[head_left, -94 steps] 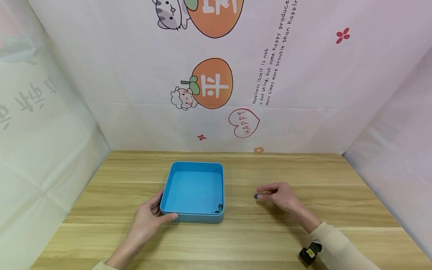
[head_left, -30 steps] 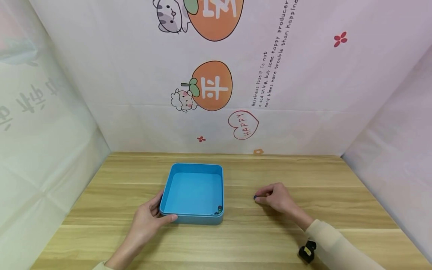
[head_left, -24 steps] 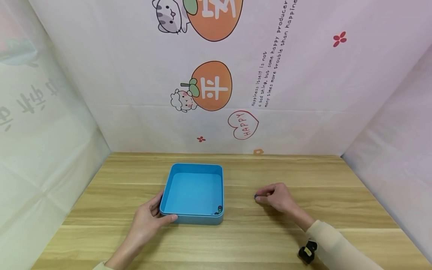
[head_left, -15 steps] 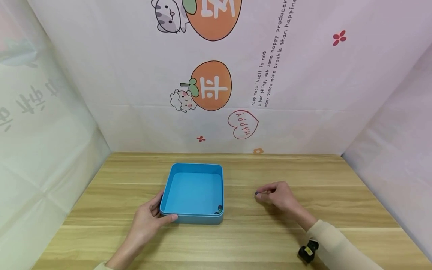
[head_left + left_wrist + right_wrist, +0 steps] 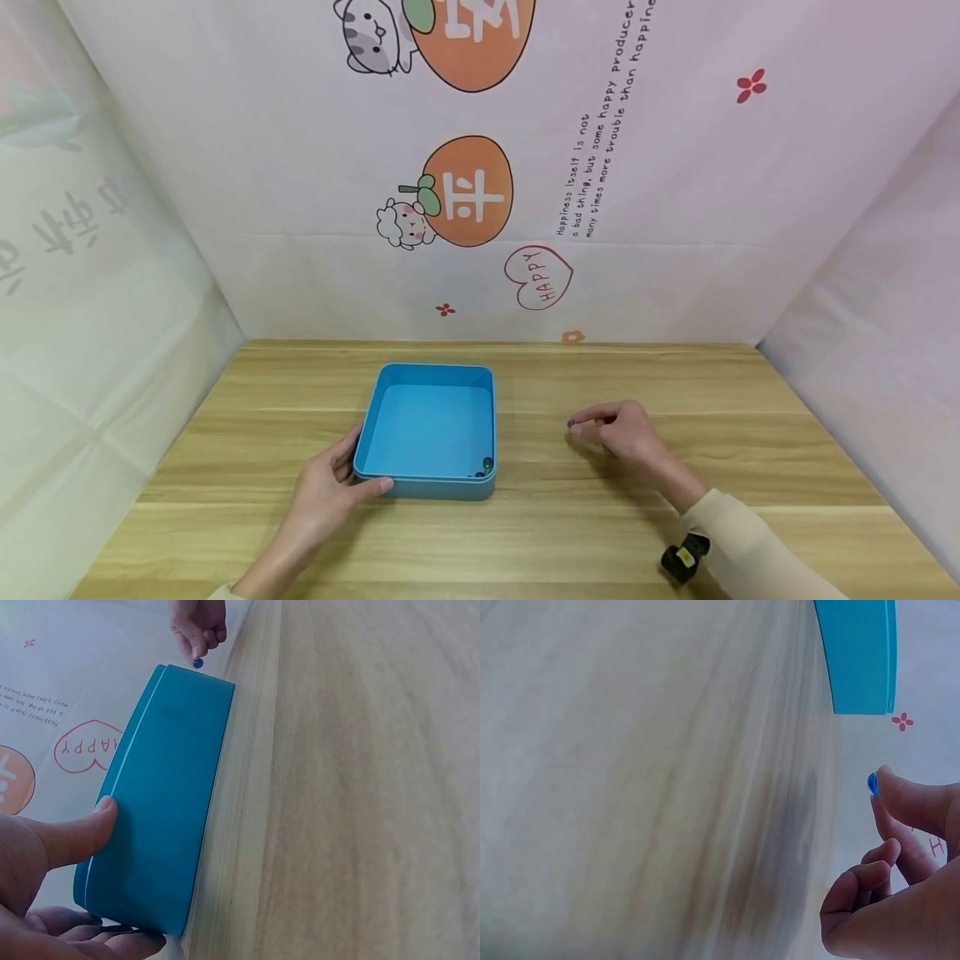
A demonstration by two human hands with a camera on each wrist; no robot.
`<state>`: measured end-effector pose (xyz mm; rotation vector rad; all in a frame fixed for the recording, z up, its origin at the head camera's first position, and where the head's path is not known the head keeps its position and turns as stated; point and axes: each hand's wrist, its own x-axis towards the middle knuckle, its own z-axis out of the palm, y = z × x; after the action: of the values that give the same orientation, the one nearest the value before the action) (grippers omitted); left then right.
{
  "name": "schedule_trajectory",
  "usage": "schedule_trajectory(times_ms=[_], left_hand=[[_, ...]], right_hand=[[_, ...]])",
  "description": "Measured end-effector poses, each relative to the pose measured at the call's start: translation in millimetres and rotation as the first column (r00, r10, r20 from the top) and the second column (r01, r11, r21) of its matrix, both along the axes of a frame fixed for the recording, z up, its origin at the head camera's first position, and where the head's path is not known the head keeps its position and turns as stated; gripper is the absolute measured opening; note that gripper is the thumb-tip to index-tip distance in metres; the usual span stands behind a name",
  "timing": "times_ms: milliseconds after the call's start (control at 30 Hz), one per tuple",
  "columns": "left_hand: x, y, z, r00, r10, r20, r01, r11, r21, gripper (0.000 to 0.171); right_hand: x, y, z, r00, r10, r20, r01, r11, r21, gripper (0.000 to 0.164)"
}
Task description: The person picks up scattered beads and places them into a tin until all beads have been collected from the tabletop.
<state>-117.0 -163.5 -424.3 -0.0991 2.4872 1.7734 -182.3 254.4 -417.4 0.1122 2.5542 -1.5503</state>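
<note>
My left hand [image 5: 322, 490] grips the near left corner of a square, open-topped blue box [image 5: 431, 425], thumb on the front wall and fingers along the left side. The left wrist view shows that thumb pressed to the blue wall [image 5: 161, 802]. In the box's near right corner lie a few small dark glass marbles [image 5: 487, 464]. Right of the box, my right hand [image 5: 626, 433] pinches a small blue marble [image 5: 872, 784] between thumb and index fingertip. In the right wrist view its other fingers are curled in. The marble looks held just above the table.
The wood-grain table [image 5: 570, 533] runs back to a printed white backdrop [image 5: 660, 283], with white sheets on both sides. A black device [image 5: 684, 558] with a yellow label sits at the right cuff.
My right hand has shifted slightly up and away with the marble, after fingering it low by the table. The left hand and the box have stayed put.
</note>
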Motion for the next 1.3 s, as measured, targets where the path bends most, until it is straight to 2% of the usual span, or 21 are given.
schedule_trajectory(times_ms=[667, 1300], left_hand=[[-0.6, -1.5, -2.1, 1.000, -0.005, 0.001, 0.005, 1.000, 0.028, 0.103], [-0.4, -1.9, -1.5, 1.000, -0.001, 0.001, 0.001, 1.000, 0.015, 0.102]], right_hand=[[0.7, -9.2, 19.1, 0.995, 0.042, -0.086, -0.039, 0.999, 0.034, 0.022], [-9.0, -20.9, 31.5, 0.994, 0.064, -0.089, -0.063, 0.998, 0.012, 0.021]])
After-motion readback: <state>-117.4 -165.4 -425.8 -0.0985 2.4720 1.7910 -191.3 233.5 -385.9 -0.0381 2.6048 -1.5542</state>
